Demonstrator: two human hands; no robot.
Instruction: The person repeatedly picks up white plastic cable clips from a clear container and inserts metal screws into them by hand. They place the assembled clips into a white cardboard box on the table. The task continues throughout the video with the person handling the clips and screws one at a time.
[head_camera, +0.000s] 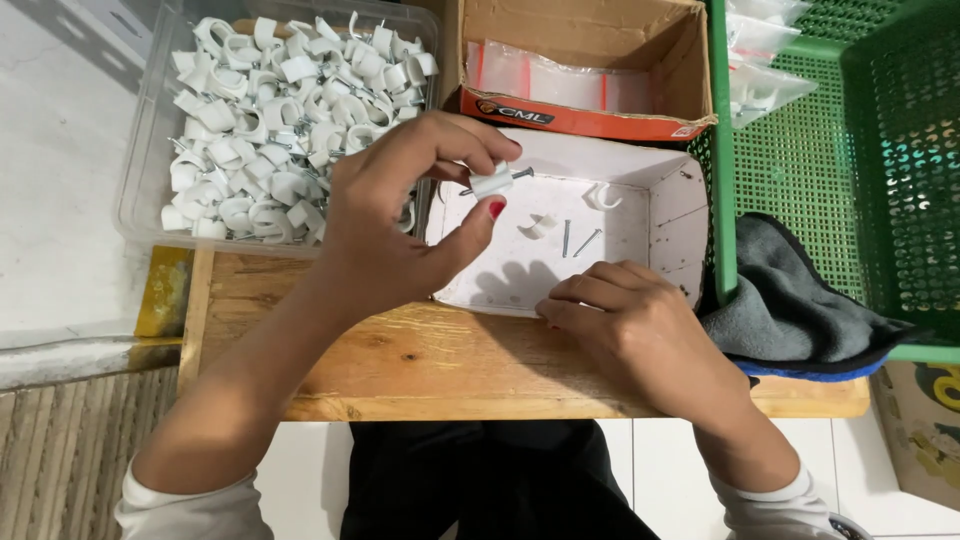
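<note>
Left hand pinching a white cable clip, nail seated; right hand curled, grasp unclear; best kept level over white tray below fingertips.

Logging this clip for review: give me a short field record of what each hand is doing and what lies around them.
left hand: left hand pinches a white cable clip with a nail through it, raised over the white tray
right hand: right hand rests curled on the near edge of the white tray, holding nothing visible
in tray: two loose clips, two nails
far left: clear bin heaped with white clips
behind: cardboard box with small bags
right: green basket, grey cloth
surface: wooden board
</note>
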